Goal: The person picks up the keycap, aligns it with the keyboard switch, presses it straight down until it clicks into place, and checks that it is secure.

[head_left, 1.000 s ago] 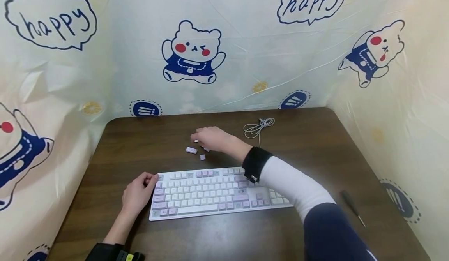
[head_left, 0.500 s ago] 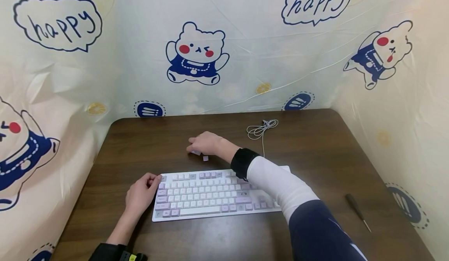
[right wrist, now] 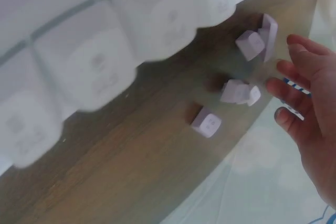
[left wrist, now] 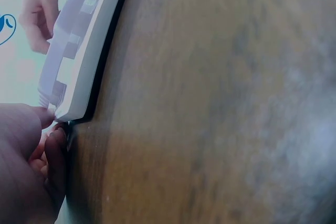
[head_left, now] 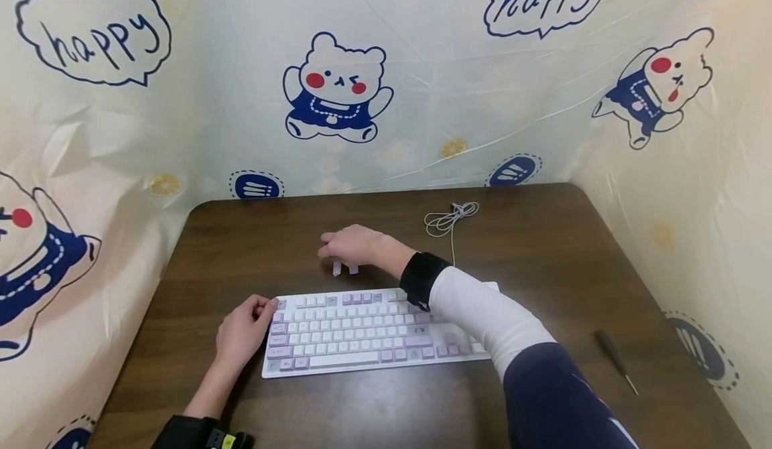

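Bracing the keyboard (head_left: pixel 350 335) at its far left corner, the left hand (head_left: pixel 241 328) pinches it in the head view. The right hand (head_left: pixel 352 244) hangs over loose keys (head_left: pixel 336 268) on the counter (head_left: pixel 338 412), just behind the keyboard. The coiled cable (head_left: pixel 449 221) and the screwdriver (head_left: pixel 615 362) lie well apart from these keys, so neither should get in the way.

In the left wrist view, the thumb is on the corner and the other fingers curl below it; a light pinch is probably enough, since a hard one could tilt the board.

In the right wrist view, the right hand is released, fingers apart, with no contact with the keys that I can make out. Careful gathering would likely sweep inward from the single key (right wrist: pixel 207 123), keeping low so that the long key (right wrist: pixel 270 38) stays within reach.
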`<state>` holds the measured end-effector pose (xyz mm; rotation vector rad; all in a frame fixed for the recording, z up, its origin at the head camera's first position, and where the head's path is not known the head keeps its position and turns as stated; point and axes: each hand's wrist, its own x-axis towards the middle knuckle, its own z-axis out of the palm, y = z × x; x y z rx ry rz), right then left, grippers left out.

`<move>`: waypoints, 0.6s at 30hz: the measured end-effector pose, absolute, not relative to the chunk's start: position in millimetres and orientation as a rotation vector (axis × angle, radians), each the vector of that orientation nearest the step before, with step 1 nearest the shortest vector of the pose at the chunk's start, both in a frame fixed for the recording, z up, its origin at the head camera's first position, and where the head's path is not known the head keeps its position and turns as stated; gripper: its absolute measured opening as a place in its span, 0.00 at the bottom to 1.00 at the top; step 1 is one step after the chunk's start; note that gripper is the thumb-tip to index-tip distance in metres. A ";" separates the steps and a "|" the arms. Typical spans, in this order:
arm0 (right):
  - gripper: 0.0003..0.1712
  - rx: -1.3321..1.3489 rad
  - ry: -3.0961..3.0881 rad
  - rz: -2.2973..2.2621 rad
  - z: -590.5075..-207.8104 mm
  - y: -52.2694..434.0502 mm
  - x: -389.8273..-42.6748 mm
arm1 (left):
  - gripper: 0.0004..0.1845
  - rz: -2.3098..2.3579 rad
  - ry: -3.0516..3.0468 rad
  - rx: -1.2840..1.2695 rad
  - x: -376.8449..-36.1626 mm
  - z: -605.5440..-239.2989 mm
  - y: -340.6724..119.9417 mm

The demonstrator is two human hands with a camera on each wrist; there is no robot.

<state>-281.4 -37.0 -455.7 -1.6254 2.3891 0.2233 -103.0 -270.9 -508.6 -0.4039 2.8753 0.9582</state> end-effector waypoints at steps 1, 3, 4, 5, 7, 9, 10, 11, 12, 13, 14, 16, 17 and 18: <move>0.18 -1.631 2.374 0.206 -455.3 -37.9 -281.8 | 0.22 0.960 2.876 -0.404 -102.9 -508.2 -271.6; 0.17 -1.636 2.335 0.181 -454.5 -39.0 -282.9 | 0.22 0.962 2.869 -0.401 -102.7 -507.7 -273.2; 0.16 -1.636 2.316 0.166 -454.4 -38.2 -283.2 | 0.22 0.964 2.866 -0.401 -102.7 -508.4 -273.1; 0.15 -1.634 2.304 0.151 -454.6 -37.4 -283.7 | 0.22 0.962 2.866 -0.400 -102.7 -509.1 -273.1; 0.12 -1.627 2.295 0.115 -454.5 -35.2 -284.4 | 0.21 0.961 2.874 -0.401 -103.2 -510.2 -273.2; 0.10 -1.603 2.303 0.076 -455.0 -32.6 -285.3 | 0.19 0.954 2.887 -0.403 -103.4 -510.9 -273.2; 0.10 -1.584 2.311 0.059 -455.7 -31.0 -285.6 | 0.19 0.954 2.890 -0.401 -103.6 -510.9 -273.2; 0.09 -1.560 2.317 0.042 -456.5 -29.5 -285.9 | 0.19 0.954 2.893 -0.399 -103.7 -510.8 -273.2; 0.08 -1.537 2.320 0.026 -457.6 -28.1 -286.3 | 0.19 0.956 2.893 -0.398 -103.9 -510.6 -273.1; 0.07 -1.511 2.321 0.008 -458.6 -26.7 -286.6 | 0.19 0.958 2.891 -0.396 -104.1 -510.4 -273.0; 0.06 -1.485 2.321 -0.010 -459.8 -25.5 -287.1 | 0.19 0.957 2.887 -0.397 -104.0 -510.2 -272.9; 0.04 -1.440 2.319 -0.048 -462.1 -23.6 -287.9 | 0.20 0.957 2.879 -0.400 -104.0 -510.0 -272.8; 0.04 -1.421 2.317 -0.068 -462.9 -23.0 -288.1 | 0.20 0.958 2.875 -0.401 -104.1 -510.0 -272.8; 0.04 -1.407 2.315 -0.085 -464.0 -22.4 -288.6 | 0.21 0.959 2.872 -0.402 -104.3 -510.0 -272.9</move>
